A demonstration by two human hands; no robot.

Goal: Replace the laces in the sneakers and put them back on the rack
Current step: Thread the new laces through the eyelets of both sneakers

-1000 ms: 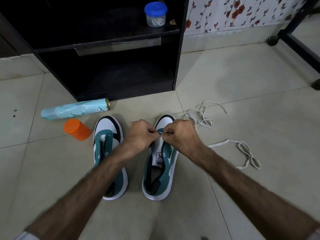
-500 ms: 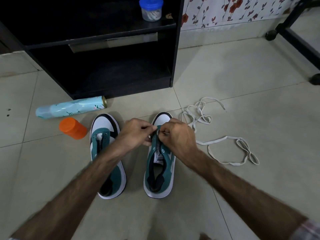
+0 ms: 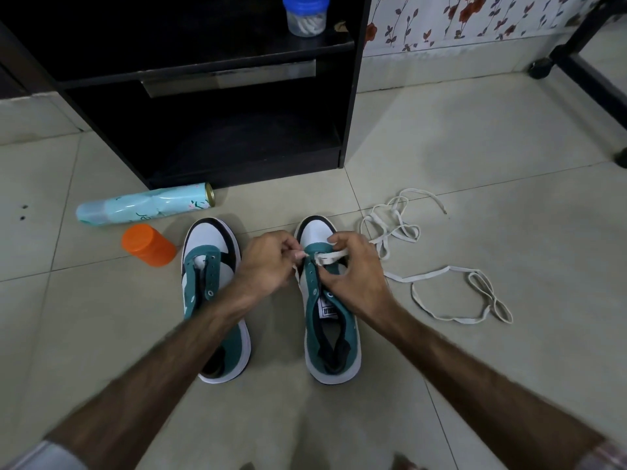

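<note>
Two green, white and black sneakers stand side by side on the tiled floor, toes pointing away from me. The left sneaker [image 3: 213,286] has bare eyelets. Both my hands are over the front eyelets of the right sneaker [image 3: 330,330]. My left hand [image 3: 269,261] pinches one end of a white lace [image 3: 330,257] at the shoe's left eyelet row. My right hand [image 3: 353,269] pinches the same lace where it crosses the tongue. The lace trails off to the right across the floor [image 3: 451,293]. A second white lace [image 3: 395,220] lies tangled beside the toe.
A black shoe rack [image 3: 237,137] stands just beyond the sneakers, a blue-lidded jar [image 3: 306,15] on its upper shelf. A light blue spray can [image 3: 146,208] and an orange cap [image 3: 148,245] lie left of the shoes. A black furniture leg [image 3: 583,66] is at the far right.
My hands have spread slightly, and a short stretch of white lace now shows across the front eyelets of the right sneaker. The trailing lace on the floor has shifted a little.
</note>
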